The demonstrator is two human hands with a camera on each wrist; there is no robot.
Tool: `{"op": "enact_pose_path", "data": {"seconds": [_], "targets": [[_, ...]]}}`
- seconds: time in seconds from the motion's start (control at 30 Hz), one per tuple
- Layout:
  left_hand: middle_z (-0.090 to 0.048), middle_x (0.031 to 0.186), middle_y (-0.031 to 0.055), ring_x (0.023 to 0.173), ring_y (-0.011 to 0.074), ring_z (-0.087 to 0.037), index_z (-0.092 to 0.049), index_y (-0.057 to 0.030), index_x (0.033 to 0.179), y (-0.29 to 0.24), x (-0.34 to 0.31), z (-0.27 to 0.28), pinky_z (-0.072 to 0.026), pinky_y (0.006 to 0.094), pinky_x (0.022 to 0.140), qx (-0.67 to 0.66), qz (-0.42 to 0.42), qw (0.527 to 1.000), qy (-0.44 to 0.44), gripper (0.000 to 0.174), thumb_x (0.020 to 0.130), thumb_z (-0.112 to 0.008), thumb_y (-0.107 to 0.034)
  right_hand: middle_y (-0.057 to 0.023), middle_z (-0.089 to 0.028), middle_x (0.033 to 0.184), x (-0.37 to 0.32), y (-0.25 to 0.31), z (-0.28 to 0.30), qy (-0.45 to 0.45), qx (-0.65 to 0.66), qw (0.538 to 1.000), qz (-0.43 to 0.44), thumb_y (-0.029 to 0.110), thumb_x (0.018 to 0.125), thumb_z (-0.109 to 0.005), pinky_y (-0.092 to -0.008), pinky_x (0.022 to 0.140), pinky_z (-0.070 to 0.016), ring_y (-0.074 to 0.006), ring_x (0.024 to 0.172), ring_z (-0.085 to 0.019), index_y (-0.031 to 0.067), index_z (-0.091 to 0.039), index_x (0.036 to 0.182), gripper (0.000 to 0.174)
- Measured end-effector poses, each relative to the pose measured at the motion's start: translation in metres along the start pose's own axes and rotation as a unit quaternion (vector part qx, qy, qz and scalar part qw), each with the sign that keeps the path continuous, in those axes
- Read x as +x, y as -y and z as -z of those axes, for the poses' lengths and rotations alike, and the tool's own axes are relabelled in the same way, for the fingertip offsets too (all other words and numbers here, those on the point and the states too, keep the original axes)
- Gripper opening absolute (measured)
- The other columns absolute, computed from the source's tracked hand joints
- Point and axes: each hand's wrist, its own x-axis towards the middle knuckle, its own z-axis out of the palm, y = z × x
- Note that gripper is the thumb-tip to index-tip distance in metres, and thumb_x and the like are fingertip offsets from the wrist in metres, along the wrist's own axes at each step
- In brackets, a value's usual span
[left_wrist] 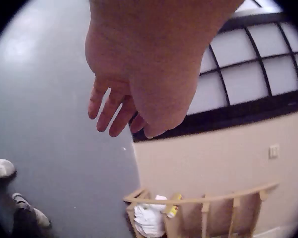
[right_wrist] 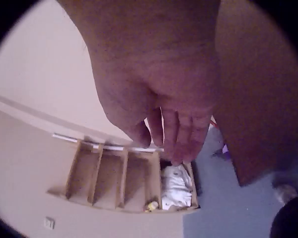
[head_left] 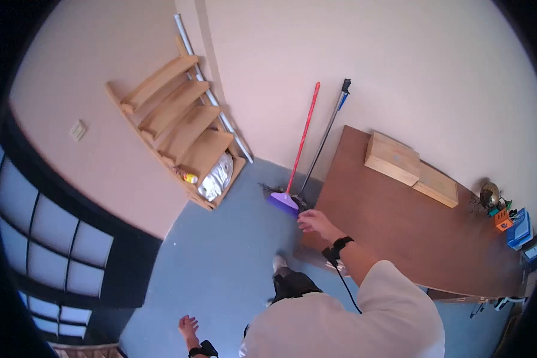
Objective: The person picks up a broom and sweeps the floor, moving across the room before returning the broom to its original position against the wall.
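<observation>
My right hand (head_left: pixel 317 223) is held out over the near left edge of the brown table (head_left: pixel 370 227), fingers relaxed and slightly bent, holding nothing. Just beyond its fingertips in the head view is the purple broom head (head_left: pixel 284 203) on the floor, its red handle (head_left: pixel 305 134) leaning on the wall. A dark-handled tool (head_left: pixel 325 140) leans beside it. My left hand (head_left: pixel 188 326) hangs low over the floor with loose, spread fingers and nothing in it. In the left wrist view the same hand (left_wrist: pixel 139 94) shows its fingers apart. The right wrist view shows my right hand (right_wrist: pixel 164 99) empty.
A wooden shelf (head_left: pixel 185 122) stands in the corner with a white bag (head_left: pixel 216 178) and a yellow bottle (head_left: pixel 189 178) low down, a white pole (head_left: pixel 212 95) beside it. Wooden boxes (head_left: pixel 392 158) and an orange item (head_left: pixel 503 220) sit on the table. Dark-framed panes (head_left: pixel 53 238) are at the left.
</observation>
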Motion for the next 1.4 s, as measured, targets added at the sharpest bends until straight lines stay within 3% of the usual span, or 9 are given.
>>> {"op": "enact_pose_path", "data": {"seconds": [0.1, 0.27, 0.3, 0.53, 0.77, 0.93, 1.0, 1.27, 1.4], "targets": [[-0.061, 0.078, 0.0109, 0.064, 0.0193, -0.059, -0.052, -0.0072, 0.101, -0.075, -0.003, 0.003, -0.0464, 0.0305, 0.051, 0.096, -0.091, 0.991, -0.002, 0.031, 0.083, -0.053, -0.032, -0.0111, -0.056, 0.107, 0.051, -0.008, -0.001, -0.077, 0.084, 0.993, -0.012, 0.017, 0.079, -0.060, -0.0317, 0.070, -0.0492, -0.0188, 0.095, -0.054, 0.0049, -0.050, 0.111, 0.036], [-0.061, 0.074, 0.0035, 0.062, 0.0120, -0.055, -0.061, -0.0071, 0.088, -0.092, 0.106, -0.056, -0.0450, 0.0277, 0.051, 0.365, -0.153, 0.882, 0.257, 0.022, 0.081, -0.055, -0.028, -0.0148, -0.058, 0.103, 0.231, 0.089, 0.103, -0.357, -0.151, 0.899, 0.204, 0.021, 0.070, -0.066, -0.0345, 0.080, -0.0451, -0.0261, 0.092, -0.056, -0.0008, -0.048, 0.112, 0.051], [-0.051, 0.118, 0.0163, 0.109, 0.0239, -0.048, -0.050, -0.0098, 0.119, -0.090, 0.120, -0.035, -0.0375, 0.0373, 0.092, 0.434, 0.025, 0.871, 0.230, 0.046, 0.084, -0.051, -0.039, -0.0164, -0.057, 0.106, 0.255, 0.115, 0.118, -0.389, -0.165, 0.884, 0.198, 0.023, 0.068, -0.067, -0.0355, 0.085, -0.0430, -0.0277, 0.097, -0.055, -0.0008, -0.046, 0.115, 0.057], [-0.051, 0.118, 0.0165, 0.109, 0.0250, -0.048, -0.050, -0.0085, 0.118, -0.324, 0.251, -0.160, -0.0375, 0.0376, 0.091, 0.464, -0.104, 0.865, 0.163, 0.046, 0.084, -0.051, -0.039, -0.0287, -0.050, 0.107, 0.400, 0.228, 0.231, -0.551, -0.181, 0.808, 0.105, 0.025, 0.066, -0.065, -0.0408, 0.090, -0.0402, -0.0395, 0.103, -0.049, -0.0065, -0.039, 0.114, 0.063], [-0.051, 0.117, 0.0166, 0.108, 0.0262, -0.048, -0.050, -0.0069, 0.117, -0.388, 0.312, -0.265, -0.0375, 0.0379, 0.090, 0.455, -0.159, 0.864, 0.149, 0.046, 0.084, -0.051, -0.038, -0.0266, -0.054, 0.096, 0.442, 0.312, 0.254, -0.582, -0.141, 0.796, 0.090, 0.029, 0.067, -0.064, -0.0411, 0.081, -0.0436, -0.0371, 0.092, -0.054, -0.0070, -0.046, 0.102, 0.054], [-0.051, 0.117, 0.0168, 0.108, 0.0272, -0.048, -0.050, -0.0057, 0.116, -0.459, 0.379, -0.335, -0.0376, 0.0381, 0.090, 0.496, -0.215, 0.820, 0.191, 0.046, 0.084, -0.051, -0.038, -0.0168, -0.060, 0.063, 0.430, 0.283, 0.192, -0.536, -0.087, 0.837, 0.063, 0.044, 0.072, -0.063, -0.0400, 0.061, -0.0470, -0.0294, 0.065, -0.062, -0.0008, -0.061, 0.075, 0.045], [-0.051, 0.117, 0.0168, 0.108, 0.0275, -0.048, -0.050, -0.0053, 0.116, -0.459, 0.398, -0.356, -0.0376, 0.0382, 0.090, 0.515, -0.219, 0.797, 0.228, 0.046, 0.084, -0.051, -0.038, -0.0093, -0.058, 0.054, 0.414, 0.259, 0.133, -0.600, -0.152, 0.784, 0.051, 0.047, 0.078, -0.056, -0.0387, 0.057, -0.0466, -0.0230, 0.052, -0.059, 0.0035, -0.060, 0.059, 0.047], [-0.051, 0.116, 0.0171, 0.107, 0.0290, -0.048, -0.050, -0.0034, 0.115, -0.486, 0.479, -0.489, -0.0376, 0.0386, 0.089, 0.625, -0.287, 0.557, 0.465, 0.046, 0.084, -0.051, -0.037, -0.0122, -0.062, 0.073, 0.196, 0.207, -0.110, -0.528, -0.264, 0.807, -0.038, 0.048, 0.080, -0.050, -0.0388, 0.064, -0.0471, -0.0305, 0.072, -0.059, 0.0129, -0.064, 0.076, 0.038], [-0.051, 0.115, 0.0172, 0.107, 0.0297, -0.048, -0.050, -0.0025, 0.115, -0.474, 0.410, -0.651, -0.0376, 0.0387, 0.089, 0.601, -0.374, 0.408, 0.577, 0.046, 0.084, -0.051, -0.037, -0.0075, -0.063, 0.074, 0.106, 0.142, -0.195, -0.610, -0.288, 0.737, -0.041, 0.041, 0.082, -0.053, -0.0320, 0.063, -0.0474, -0.0250, 0.069, -0.059, 0.0140, -0.066, 0.083, 0.030]]}}
